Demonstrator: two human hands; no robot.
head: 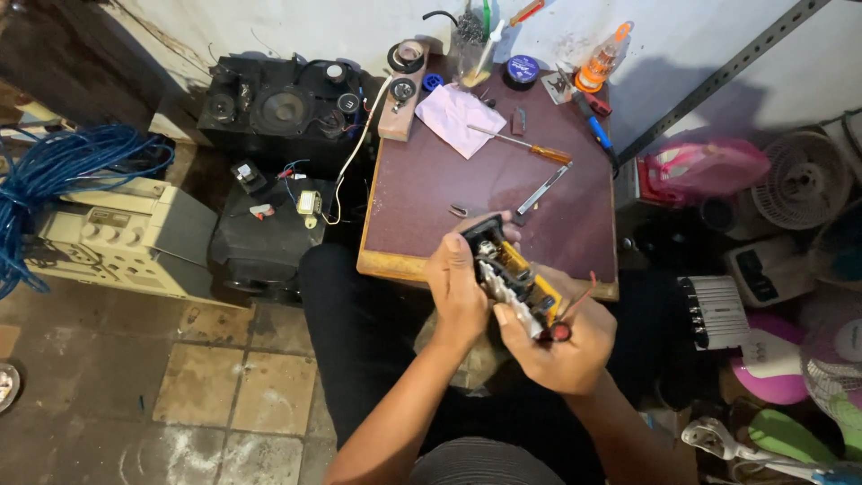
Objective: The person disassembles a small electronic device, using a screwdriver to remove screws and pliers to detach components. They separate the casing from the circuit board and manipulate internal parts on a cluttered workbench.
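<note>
Circuit board [514, 278]: yellow, with a black end block and pale components, held in the air over the lap, just in front of the near edge of the bench [422, 198]. Left hand [456, 292]: fingers closed around the board's left side. Right hand [561, 346]: cupped under the lower end, thumb pressed on top beside a small red part with thin wires. Handling note: best gripped by the edges, with thumbs off the components and loose wires. Bench: an orange-handled screwdriver [525, 145], a flat metal strip [541, 189] and a pink cloth [456, 117] lie apart; its middle is open. Surrounds: speaker boxes [269, 117] left, fans [804, 180] right, little side room.
</note>
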